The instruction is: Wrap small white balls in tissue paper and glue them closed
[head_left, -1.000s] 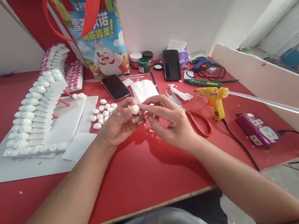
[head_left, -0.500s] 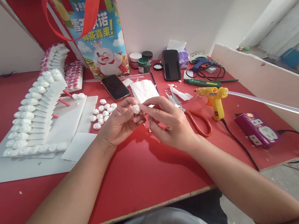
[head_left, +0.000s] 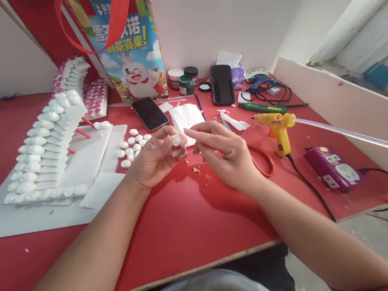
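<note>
My left hand [head_left: 157, 156] pinches a small white rolled paper rosette [head_left: 176, 140] between thumb and fingers. Just to its right, my right hand [head_left: 226, 153] has its index finger stretched toward the rosette, a small gap apart, with nothing visible in it. Several similar white rosettes [head_left: 129, 151] lie on the red table left of my left hand. Behind the hands is a stack of white paper sheets [head_left: 187, 118]. Scissors with an orange-red handle [head_left: 268, 164] lie partly hidden behind my right hand.
At left stands a stepped white model [head_left: 53, 150] edged with rosettes. A yellow glue gun [head_left: 279, 131] and a purple power socket [head_left: 334, 169] sit at right, with cords. Behind are a phone [head_left: 150, 113], paint jars [head_left: 186, 84], a green-handled screwdriver [head_left: 264, 106] and a printed bag [head_left: 130, 53].
My right hand has drawn back to the right, its fingertips leaving the rosette and its fingers straightening. The left hand holds the rosette in nearly the same place.
</note>
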Available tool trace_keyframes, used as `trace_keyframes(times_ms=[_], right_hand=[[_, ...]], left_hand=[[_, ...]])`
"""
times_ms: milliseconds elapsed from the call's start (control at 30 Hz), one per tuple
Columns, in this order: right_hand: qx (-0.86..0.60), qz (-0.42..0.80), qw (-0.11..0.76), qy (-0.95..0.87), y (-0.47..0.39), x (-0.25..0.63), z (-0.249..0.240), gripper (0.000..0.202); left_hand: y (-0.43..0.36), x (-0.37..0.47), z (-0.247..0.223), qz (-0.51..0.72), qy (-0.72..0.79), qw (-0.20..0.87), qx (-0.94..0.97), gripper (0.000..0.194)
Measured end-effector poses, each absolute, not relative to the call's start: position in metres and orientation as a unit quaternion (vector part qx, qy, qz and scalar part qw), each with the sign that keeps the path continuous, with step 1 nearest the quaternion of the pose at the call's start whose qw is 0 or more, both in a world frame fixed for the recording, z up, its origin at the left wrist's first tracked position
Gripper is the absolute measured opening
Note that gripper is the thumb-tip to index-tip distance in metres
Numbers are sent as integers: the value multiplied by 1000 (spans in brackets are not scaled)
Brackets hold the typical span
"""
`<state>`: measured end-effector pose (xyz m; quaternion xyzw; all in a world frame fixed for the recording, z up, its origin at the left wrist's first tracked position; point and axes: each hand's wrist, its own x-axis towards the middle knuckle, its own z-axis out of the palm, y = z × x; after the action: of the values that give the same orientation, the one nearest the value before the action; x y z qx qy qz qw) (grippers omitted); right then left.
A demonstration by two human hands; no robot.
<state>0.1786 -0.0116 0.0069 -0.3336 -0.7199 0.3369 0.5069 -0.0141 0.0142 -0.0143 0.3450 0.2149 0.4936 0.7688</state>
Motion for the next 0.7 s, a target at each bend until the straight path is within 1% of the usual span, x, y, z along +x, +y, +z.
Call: trace_keyframes(times_ms=[67,133,233,333,433,567,700], right_hand=[[-353,488,511,-613,-8,181,11,27],[-364,605,498,-504,-3,184,15,21],[-369,682,481,-409,4,186,17,20],[-375,694,483,-381,7,185,18,24],[-379,674,502,-387,10,186,17,31],[-389,606,560,-409,17,200,20,36],[-419,524,613,-417,24,217,28,32]], left_hand=[[15,-15,-15,493,210,774,337,31],[16,-15,-16,491,203,779,333,32],[15,-15,-16,487,195,784,333,31],[15,-14,-16,483,192,785,336,29],[15,-14,-16,482,189,788,333,30],[15,-14,-15,479,182,793,330,29],[13,-14,-13,481,184,795,319,30]])
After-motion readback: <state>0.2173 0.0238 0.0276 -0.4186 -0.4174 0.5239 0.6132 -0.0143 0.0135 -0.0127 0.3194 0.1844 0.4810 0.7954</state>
